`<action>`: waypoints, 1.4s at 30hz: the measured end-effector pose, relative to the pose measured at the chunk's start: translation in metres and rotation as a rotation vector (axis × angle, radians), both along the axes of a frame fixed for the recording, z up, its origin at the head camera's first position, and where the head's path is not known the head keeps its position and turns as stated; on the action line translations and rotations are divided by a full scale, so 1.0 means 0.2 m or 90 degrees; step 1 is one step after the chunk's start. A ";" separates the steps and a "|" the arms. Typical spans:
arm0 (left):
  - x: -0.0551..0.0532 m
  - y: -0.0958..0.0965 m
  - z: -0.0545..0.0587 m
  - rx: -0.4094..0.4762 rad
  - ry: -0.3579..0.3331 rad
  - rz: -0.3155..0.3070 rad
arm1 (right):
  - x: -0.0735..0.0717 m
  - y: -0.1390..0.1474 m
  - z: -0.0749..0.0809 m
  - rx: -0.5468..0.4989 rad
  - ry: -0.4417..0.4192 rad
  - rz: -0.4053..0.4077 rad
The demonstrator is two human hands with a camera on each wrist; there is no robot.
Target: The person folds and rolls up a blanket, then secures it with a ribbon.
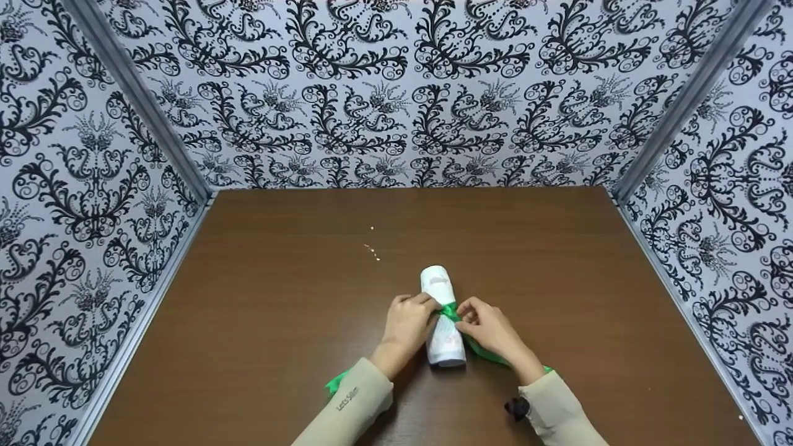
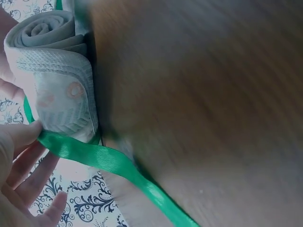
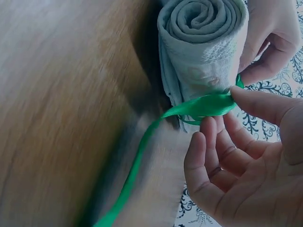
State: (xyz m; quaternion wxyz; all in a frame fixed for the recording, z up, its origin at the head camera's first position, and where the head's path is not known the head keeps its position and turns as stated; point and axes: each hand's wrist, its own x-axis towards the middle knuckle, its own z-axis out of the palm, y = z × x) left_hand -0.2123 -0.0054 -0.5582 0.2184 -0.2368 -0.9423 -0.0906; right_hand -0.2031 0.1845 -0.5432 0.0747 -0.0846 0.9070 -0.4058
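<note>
A white towel (image 1: pixel 437 285), rolled into a tight cylinder, lies on the table with one end away from the person. Around its middle runs a green satin ribbon (image 1: pixel 448 311), crossed on top. On the towel's left side, my left hand (image 1: pixel 406 322) pinches the ribbon between thumb and fingers. Opposite it, my right hand (image 1: pixel 490 327) pinches another stretch of ribbon, its thumb on top in the right wrist view. The roll's spiral end (image 3: pixel 203 21) shows there too. One ribbon tail (image 2: pixel 142 182) trails across the table in the left wrist view.
The brown wooden table (image 1: pixel 279 297) has small pale crumbs (image 1: pixel 373 250) beyond the towel. Patterned black-and-white walls (image 1: pixel 372 93) enclose it at the back and sides. A ribbon end (image 1: pixel 335 382) pokes out beside the left sleeve. A dark round object (image 1: pixel 516 408) sits at the right cuff.
</note>
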 end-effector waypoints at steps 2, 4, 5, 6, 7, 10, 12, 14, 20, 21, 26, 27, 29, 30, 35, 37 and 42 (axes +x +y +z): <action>0.00 0.00 -0.01 0.005 0.021 0.003 | 0.00 0.00 0.00 0.003 0.005 -0.001; -0.01 0.01 -0.02 0.009 0.042 0.004 | 0.00 0.00 0.01 0.005 0.010 0.000; -0.01 0.01 -0.02 0.011 0.052 0.004 | 0.00 0.00 0.01 0.006 0.012 0.001; -0.01 0.01 -0.03 0.013 0.062 0.005 | 0.00 0.00 0.02 0.005 0.013 0.002; -0.01 0.01 -0.03 0.017 0.070 0.005 | 0.00 0.00 0.02 0.003 0.013 0.004; -0.02 0.02 -0.05 0.031 0.090 0.005 | 0.00 0.00 0.04 -0.014 0.007 0.005; -0.03 0.02 -0.05 0.040 0.095 0.007 | 0.00 0.01 0.06 -0.030 -0.003 0.005; -0.03 0.01 -0.05 0.046 0.087 0.010 | 0.00 0.02 0.06 -0.045 -0.017 0.003; -0.02 0.00 -0.04 0.084 0.038 0.018 | 0.00 0.04 0.08 -0.081 -0.072 0.007; -0.03 0.00 -0.04 0.093 0.031 0.018 | 0.00 0.04 0.09 -0.089 -0.077 0.013; -0.03 0.00 -0.04 0.133 0.011 0.014 | 0.00 0.04 0.09 -0.132 -0.104 0.042; -0.03 0.00 -0.04 0.138 0.009 0.013 | 0.00 0.04 0.09 -0.135 -0.102 0.047; -0.03 0.00 -0.04 0.146 0.005 0.010 | -0.01 0.03 0.09 -0.142 -0.104 0.053; -0.03 0.00 -0.04 0.148 0.003 0.007 | -0.01 0.03 0.09 -0.141 -0.101 0.054; -0.04 0.00 -0.03 0.160 -0.021 -0.003 | -0.03 0.00 0.08 -0.084 -0.061 0.043; -0.04 0.00 -0.03 0.166 -0.032 -0.004 | -0.04 -0.02 0.08 -0.052 -0.043 0.037; -0.04 0.00 -0.03 0.178 -0.042 -0.009 | -0.07 -0.08 0.06 0.029 0.008 0.010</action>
